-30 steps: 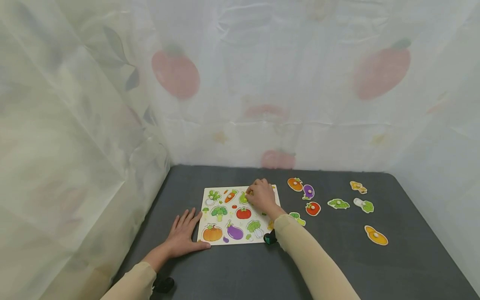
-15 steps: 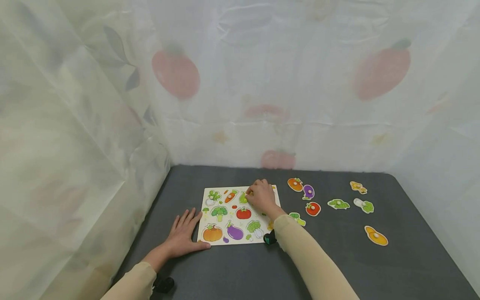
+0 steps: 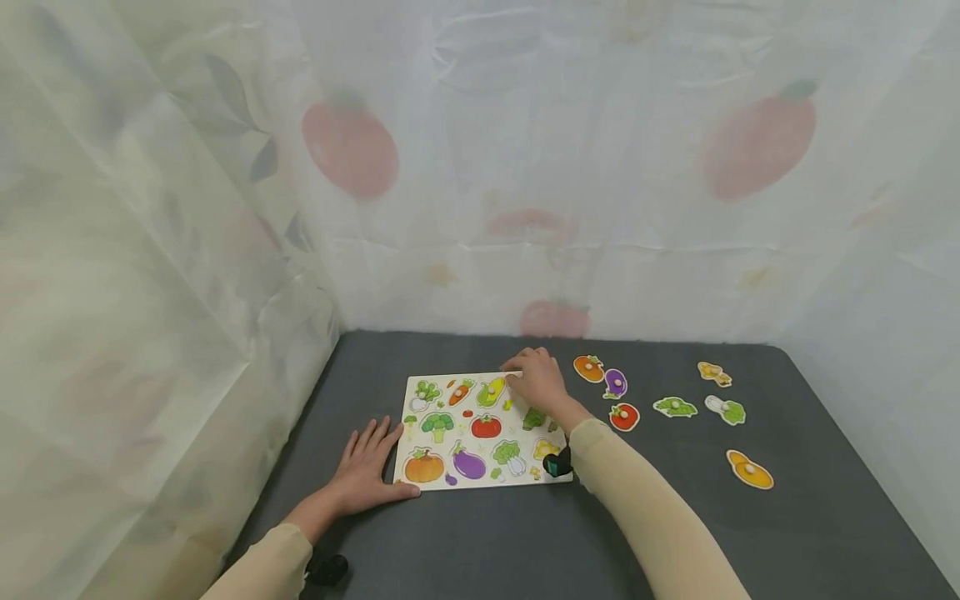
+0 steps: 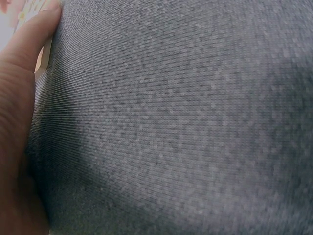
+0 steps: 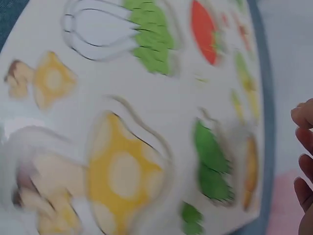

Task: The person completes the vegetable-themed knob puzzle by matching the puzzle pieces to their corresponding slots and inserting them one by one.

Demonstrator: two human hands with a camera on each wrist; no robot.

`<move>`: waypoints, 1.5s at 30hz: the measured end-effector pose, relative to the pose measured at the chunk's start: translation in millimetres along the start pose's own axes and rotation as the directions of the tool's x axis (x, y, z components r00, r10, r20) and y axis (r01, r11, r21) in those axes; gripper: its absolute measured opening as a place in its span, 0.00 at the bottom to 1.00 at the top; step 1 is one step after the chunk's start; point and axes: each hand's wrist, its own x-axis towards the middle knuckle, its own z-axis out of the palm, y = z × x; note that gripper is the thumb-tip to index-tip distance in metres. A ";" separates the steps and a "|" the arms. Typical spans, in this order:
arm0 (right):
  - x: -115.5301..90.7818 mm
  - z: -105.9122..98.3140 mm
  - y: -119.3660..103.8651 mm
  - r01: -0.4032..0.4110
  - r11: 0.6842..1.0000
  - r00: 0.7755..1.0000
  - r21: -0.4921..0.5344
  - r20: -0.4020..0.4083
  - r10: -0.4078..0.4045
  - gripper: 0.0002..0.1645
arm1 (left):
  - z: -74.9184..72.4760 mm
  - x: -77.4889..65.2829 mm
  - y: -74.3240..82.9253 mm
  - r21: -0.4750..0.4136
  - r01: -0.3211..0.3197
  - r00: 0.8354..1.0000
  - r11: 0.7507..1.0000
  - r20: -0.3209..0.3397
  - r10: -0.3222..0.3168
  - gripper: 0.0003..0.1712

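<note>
White board [image 3: 467,429] (one), seven loose pieces [image 3: 623,417]

We count one worktop [image 3: 465,542], one board [image 3: 468,425], one left hand [image 3: 365,472] and one right hand [image 3: 538,381]. Lying loose, we see seven: one pumpkin [image 3: 588,369], one eggplant [image 3: 614,384], one tomato [image 3: 624,417], one pea pod [image 3: 675,407], one mushroom piece [image 3: 712,372], one cabbage [image 3: 726,409], one yellow piece [image 3: 749,470].

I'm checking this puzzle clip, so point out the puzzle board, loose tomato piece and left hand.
Puzzle board [image 3: 473,483], head view: bare lower margin.
Loose tomato piece [image 3: 622,421], head view: red face.
Left hand [image 3: 364,473], head view: back of hand.
</note>
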 end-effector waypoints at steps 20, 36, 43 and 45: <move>-36.5 -88.9 39.6 0.100 0.994 0.994 0.038 -0.055 -0.098 0.09 | -2.2 5.7 1.3 0.022 0.021 0.999 1.000 0.024 -0.021 0.71; -88.2 -149.9 92.2 0.090 0.986 0.994 -0.142 -0.043 -0.097 0.09 | 2.3 7.1 -5.0 -0.006 -0.007 1.000 1.000 -0.004 0.007 0.70; -111.4 -167.0 112.9 0.060 0.990 0.995 -0.129 -0.075 -0.070 0.10 | -0.5 7.8 -3.4 0.012 0.017 0.999 1.000 0.032 -0.018 0.71; -118.5 -170.0 118.8 0.039 0.992 0.996 -0.121 -0.081 -0.049 0.10 | -1.4 7.5 -2.7 0.022 0.012 1.000 1.000 0.028 -0.012 0.71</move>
